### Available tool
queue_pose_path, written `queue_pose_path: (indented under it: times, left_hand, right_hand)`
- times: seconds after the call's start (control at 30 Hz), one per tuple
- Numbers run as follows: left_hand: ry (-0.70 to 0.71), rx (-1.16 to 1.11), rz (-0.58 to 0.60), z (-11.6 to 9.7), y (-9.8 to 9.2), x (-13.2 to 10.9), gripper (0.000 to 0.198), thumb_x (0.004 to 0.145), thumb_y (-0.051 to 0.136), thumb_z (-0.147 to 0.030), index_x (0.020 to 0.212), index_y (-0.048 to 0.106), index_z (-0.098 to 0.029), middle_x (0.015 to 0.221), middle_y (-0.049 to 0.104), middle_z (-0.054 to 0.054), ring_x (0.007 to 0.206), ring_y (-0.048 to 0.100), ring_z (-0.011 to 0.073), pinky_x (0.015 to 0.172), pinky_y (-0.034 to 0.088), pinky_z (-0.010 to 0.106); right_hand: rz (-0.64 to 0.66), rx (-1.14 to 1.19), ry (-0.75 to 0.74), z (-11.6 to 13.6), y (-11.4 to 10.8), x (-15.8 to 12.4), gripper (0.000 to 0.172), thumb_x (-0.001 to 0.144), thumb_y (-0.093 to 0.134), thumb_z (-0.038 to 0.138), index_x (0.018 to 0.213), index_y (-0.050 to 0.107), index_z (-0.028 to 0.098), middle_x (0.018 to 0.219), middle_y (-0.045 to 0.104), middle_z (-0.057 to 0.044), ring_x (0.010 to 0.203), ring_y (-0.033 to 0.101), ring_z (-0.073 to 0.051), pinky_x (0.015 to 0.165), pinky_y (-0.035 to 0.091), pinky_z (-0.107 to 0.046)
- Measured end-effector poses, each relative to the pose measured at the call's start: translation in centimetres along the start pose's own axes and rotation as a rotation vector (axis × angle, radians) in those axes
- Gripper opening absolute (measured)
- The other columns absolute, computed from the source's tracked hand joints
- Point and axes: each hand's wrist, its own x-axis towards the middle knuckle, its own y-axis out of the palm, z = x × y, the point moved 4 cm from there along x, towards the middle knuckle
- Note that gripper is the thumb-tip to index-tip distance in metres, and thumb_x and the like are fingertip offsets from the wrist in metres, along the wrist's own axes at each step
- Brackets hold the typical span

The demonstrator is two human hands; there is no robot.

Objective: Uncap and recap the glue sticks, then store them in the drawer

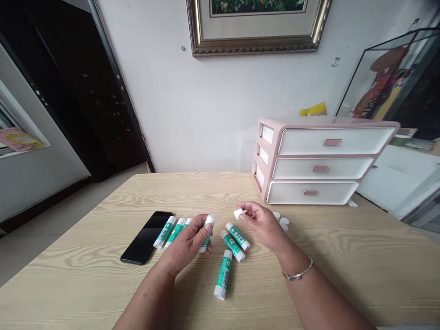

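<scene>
My left hand (188, 243) is wrapped round a green-and-white glue stick (206, 233), its white end pointing up and away. Pinched between the thumb and fingers of my right hand (258, 221) is a small white cap (238, 213). Below and between the hands lie three more glue sticks, the closest one (223, 275) pointing toward me and a pair (235, 242) side by side behind it. Several glue sticks (168, 231) rest in a row left of my left hand, partly hidden by it. Beyond my right wrist sit several white caps (283, 222), partly covered.
A black phone (146, 240) lies at the left, touching or close beside the row of glue sticks. At the back right of the wooden table (103, 275) stands a pink-and-white drawer unit (319, 167) with a yellow packet (313, 110) on top. A framed picture hangs on the wall.
</scene>
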Motion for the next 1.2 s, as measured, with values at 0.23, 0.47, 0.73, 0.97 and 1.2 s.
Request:
queue_pose_path:
  times: [0.23, 0.47, 0.73, 0.97, 1.2]
  left_hand:
    - [0.023, 0.050, 0.074, -0.4, 1.1, 0.2, 0.039, 0.097, 0.044, -0.054, 0.116, 0.052, -0.021, 0.078, 0.048, -0.003, 0.062, 0.046, 0.0109, 0.061, 0.044, 0.025]
    - [0.042, 0.173, 0.100, -1.0, 1.1, -0.1, 0.038, 0.097, 0.045, -0.052, 0.117, 0.057, -0.022, 0.076, 0.049, -0.003, 0.067, 0.044, 0.0123, 0.062, 0.039, 0.024]
    - [0.027, 0.286, 0.086, -1.8, 1.0, -0.1, 0.042, 0.094, 0.049, -0.055, 0.107, 0.063, -0.018, 0.081, 0.055, -0.001, 0.073, 0.046, 0.0145, 0.068, 0.039, 0.024]
    - [0.079, 0.228, 0.126, -1.1, 1.0, 0.0, 0.041, 0.095, 0.050, -0.051, 0.118, 0.063, -0.020, 0.096, 0.062, 0.003, 0.085, 0.052, 0.0172, 0.080, 0.043, 0.026]
    - [0.009, 0.107, 0.167, -0.1, 1.3, 0.0, 0.044, 0.094, 0.050, -0.054, 0.122, 0.058, -0.021, 0.086, 0.055, 0.000, 0.071, 0.052, 0.0144, 0.068, 0.046, 0.027]
  right_hand:
    - [0.135, 0.294, 0.038, 0.0, 2.5, -1.0, 0.041, 0.076, 0.076, 0.046, 0.107, 0.068, 0.020, 0.083, 0.065, -0.003, 0.071, 0.059, -0.014, 0.065, 0.050, -0.027]
    - [0.133, 0.151, -0.038, -0.2, 2.9, -1.5, 0.035, 0.085, 0.068, 0.040, 0.114, 0.068, 0.020, 0.085, 0.064, -0.003, 0.071, 0.060, -0.013, 0.067, 0.052, -0.027]
    - [0.132, 0.048, -0.123, 0.4, 2.8, -1.9, 0.031, 0.089, 0.064, 0.034, 0.116, 0.069, 0.022, 0.094, 0.067, -0.005, 0.080, 0.062, -0.015, 0.072, 0.054, -0.028]
    - [0.138, 0.032, -0.135, 0.9, 3.1, -2.1, 0.032, 0.088, 0.064, 0.032, 0.117, 0.069, 0.021, 0.098, 0.072, -0.007, 0.087, 0.066, -0.018, 0.079, 0.056, -0.034]
    - [0.170, -0.015, -0.187, 1.3, 3.7, -2.5, 0.028, 0.088, 0.063, 0.025, 0.115, 0.070, 0.022, 0.102, 0.073, -0.005, 0.089, 0.066, -0.017, 0.080, 0.055, -0.032]
